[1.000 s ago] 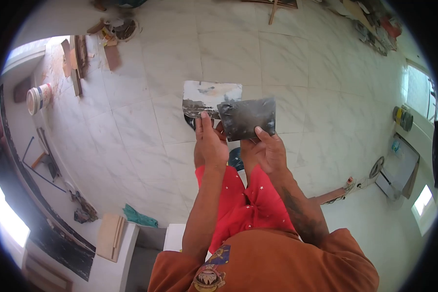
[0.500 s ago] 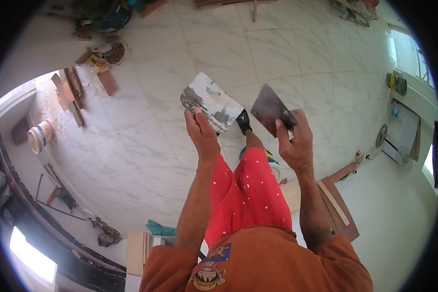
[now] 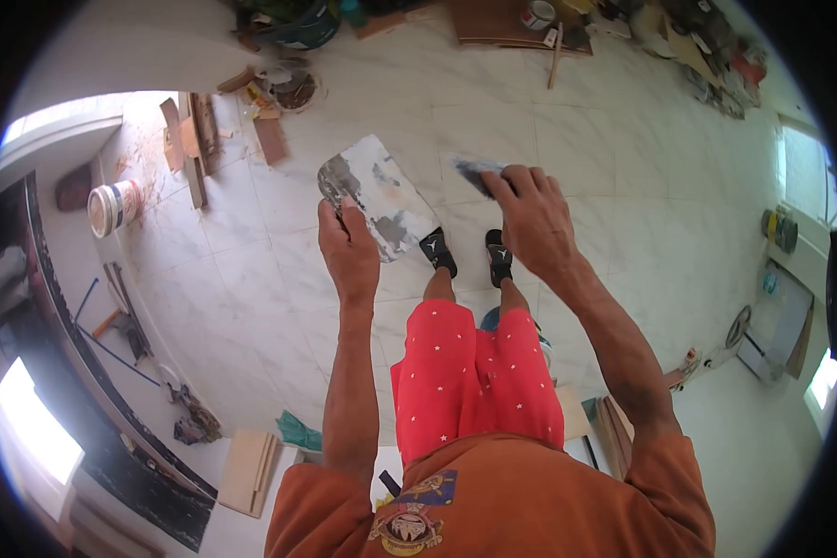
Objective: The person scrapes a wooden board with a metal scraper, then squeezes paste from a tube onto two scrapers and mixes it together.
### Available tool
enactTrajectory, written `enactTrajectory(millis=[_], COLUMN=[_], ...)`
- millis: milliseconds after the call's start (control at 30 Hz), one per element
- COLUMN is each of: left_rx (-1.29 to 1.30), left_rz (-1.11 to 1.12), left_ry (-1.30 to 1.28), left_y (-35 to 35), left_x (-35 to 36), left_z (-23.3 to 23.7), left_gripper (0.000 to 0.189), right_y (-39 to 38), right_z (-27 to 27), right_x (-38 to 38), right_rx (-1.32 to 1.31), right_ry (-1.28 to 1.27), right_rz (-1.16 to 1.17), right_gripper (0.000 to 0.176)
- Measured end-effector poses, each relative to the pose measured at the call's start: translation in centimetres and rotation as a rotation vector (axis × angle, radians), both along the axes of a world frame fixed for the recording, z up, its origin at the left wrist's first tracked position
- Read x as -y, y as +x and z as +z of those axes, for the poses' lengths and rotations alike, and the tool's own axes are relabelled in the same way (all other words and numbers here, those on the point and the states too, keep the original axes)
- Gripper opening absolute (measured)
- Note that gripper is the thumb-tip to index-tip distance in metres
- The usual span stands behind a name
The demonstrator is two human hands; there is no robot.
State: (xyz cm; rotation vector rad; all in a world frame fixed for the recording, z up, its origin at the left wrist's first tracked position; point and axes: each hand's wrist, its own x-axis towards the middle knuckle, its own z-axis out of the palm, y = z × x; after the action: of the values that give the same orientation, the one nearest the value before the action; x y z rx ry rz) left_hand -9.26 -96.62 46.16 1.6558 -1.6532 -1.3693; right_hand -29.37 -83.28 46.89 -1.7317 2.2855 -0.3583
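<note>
My left hand (image 3: 349, 249) grips the near edge of a flat metal plate (image 3: 374, 195) smeared with white and grey putty, held out over the marble floor. To its right, my right hand (image 3: 530, 219) holds a dark putty blade (image 3: 479, 175), seen nearly edge-on and apart from the plate. Below the hands are my red star-print shorts (image 3: 474, 372) and black sandals (image 3: 499, 256).
A white bucket (image 3: 113, 206) stands at the left near wood scraps (image 3: 191, 149). Boards, cans and clutter (image 3: 530, 23) lie along the far wall. Wooden boards (image 3: 246, 470) and a green cloth (image 3: 298, 432) sit below left. A fan (image 3: 739, 325) lies at right.
The two tools were pressed together a second ago; now they are apart. My right hand has swung the dark blade up and flat, and the view has tilted further forward.
</note>
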Motion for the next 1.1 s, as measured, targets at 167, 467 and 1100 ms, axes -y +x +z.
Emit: enactTrajectory(millis=[167,467,1100], left_rx=[-0.103,-0.258,0.022], left_rz=[0.148,0.173,-0.546], left_ry=[0.111,0.325,0.368], left_y=[3.4,8.0,1.2], left_x=[0.2,0.7,-5.9], left_z=[-1.6,-0.2,0.9], left_gripper=[0.026,0.022,0.022], right_y=[4.7,2.6,5.6], right_z=[2.7,4.9,3.4], right_x=[0.2,0.0,-8.4], right_rx=[0.179,1.211,1.490], right_ry=[-0.095,0.164,0.138], right_rz=[0.075,-0.605,-0.905], right_gripper=[0.049,0.029,0.028])
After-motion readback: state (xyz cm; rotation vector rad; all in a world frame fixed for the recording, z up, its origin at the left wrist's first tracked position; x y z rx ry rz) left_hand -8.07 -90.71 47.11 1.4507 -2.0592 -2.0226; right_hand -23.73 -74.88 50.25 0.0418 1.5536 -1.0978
